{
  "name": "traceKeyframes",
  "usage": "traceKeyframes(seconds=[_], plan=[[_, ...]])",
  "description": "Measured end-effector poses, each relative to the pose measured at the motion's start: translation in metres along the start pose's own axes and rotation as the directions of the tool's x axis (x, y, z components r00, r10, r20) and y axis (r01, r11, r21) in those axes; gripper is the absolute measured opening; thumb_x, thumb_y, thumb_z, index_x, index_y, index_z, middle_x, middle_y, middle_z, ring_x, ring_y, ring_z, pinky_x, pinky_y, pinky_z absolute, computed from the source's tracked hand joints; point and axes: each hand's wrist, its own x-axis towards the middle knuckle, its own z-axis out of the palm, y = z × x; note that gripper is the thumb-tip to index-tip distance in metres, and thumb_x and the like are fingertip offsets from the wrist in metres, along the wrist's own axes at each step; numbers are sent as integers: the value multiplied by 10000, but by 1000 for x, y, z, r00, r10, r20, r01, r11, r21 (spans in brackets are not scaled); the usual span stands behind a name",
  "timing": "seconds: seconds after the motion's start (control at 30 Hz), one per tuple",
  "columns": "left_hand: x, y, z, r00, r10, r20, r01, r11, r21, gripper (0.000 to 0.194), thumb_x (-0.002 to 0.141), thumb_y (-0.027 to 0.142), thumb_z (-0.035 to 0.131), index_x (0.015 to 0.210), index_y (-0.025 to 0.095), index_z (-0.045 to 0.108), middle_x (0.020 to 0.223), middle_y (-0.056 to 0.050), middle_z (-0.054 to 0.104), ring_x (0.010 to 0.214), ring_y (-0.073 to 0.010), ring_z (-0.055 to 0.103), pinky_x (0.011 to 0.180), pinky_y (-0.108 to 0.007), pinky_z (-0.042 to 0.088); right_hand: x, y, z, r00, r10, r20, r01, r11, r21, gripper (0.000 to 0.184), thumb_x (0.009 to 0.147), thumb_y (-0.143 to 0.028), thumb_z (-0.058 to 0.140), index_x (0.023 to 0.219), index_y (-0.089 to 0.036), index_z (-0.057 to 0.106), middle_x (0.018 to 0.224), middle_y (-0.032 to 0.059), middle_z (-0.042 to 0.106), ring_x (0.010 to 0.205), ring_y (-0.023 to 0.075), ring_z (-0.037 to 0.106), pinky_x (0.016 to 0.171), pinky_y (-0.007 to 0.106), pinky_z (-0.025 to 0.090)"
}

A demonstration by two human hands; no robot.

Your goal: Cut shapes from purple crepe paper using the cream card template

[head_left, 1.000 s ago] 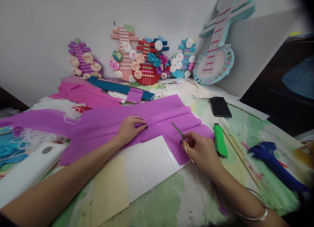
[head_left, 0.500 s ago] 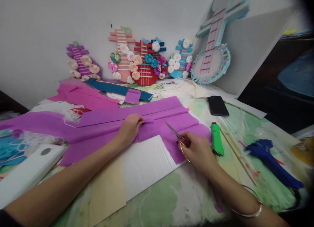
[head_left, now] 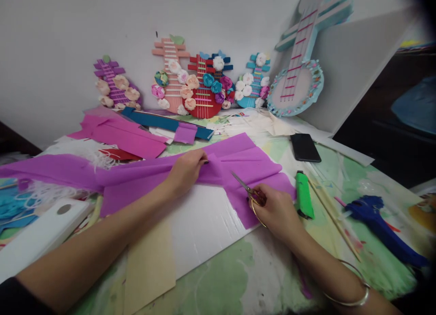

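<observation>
A long sheet of purple crepe paper (head_left: 136, 176) lies across the table, bunched into folds near its middle. My left hand (head_left: 186, 169) pinches those folds, fingers closed on the paper and lifting it slightly. My right hand (head_left: 277, 210) rests on the paper's right end, fingers through the gold handles of small scissors (head_left: 245, 189). The blades point up and left toward the left hand and look closed. A white foam board (head_left: 200, 224) lies under the paper, in front of both hands.
A green lighter (head_left: 303, 194), wooden sticks (head_left: 332, 215), a blue glue gun (head_left: 378, 224) and a black phone (head_left: 305, 147) lie to the right. Paper guitars with flowers (head_left: 200, 86) lean on the back wall. Pink paper (head_left: 119, 133) and a white box (head_left: 37, 238) sit left.
My left hand has moved up and right, gathering the purple paper into a raised bunch. The paper's lower left edge has pulled up off the white board. The right hand with the scissors has barely shifted.
</observation>
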Motion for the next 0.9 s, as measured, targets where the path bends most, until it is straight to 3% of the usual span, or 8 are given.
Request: traceKeyframes(seconds=[0.2,0.37,0.53,0.77,0.9], plan=[[-2,-8,-3,999,-5,54,6,1000,-15,172,871,224,436,805,190,590,850,-51,659,807,-211,582,762,-336,435,-1,1,-1,998,-20,-59,24,997,73,65,756,-169,544,749,-182,607,610,11,630,546,160,551,528,269,329],[0,-16,-5,994,-86,71,91,994,-68,127,829,259,518,791,199,624,821,-17,699,753,-190,614,718,-306,458,-2,5,-2,983,-41,-178,72,983,172,92,769,-198,561,840,-189,619,645,7,656,558,156,585,537,260,375],[2,-21,-10,988,-130,85,139,983,-117,131,808,271,550,784,195,654,783,-10,703,720,-181,621,688,-293,465,0,9,-9,972,-24,-232,60,987,146,134,784,-219,572,907,-189,615,686,13,669,589,162,600,566,264,403],[-3,-24,-10,988,-128,83,139,980,-145,132,809,279,562,819,192,662,835,-25,710,763,-188,633,732,-313,496,-1,4,-6,992,-117,58,105,980,170,258,719,-164,674,973,-198,640,817,22,720,698,186,649,607,263,430],[-5,-24,-8,990,-127,62,135,980,-148,169,823,315,567,888,190,660,924,-49,711,839,-207,640,771,-336,508,-3,0,-1,991,-111,81,96,981,169,214,720,-130,658,919,-207,641,830,21,729,730,195,663,625,269,445]])
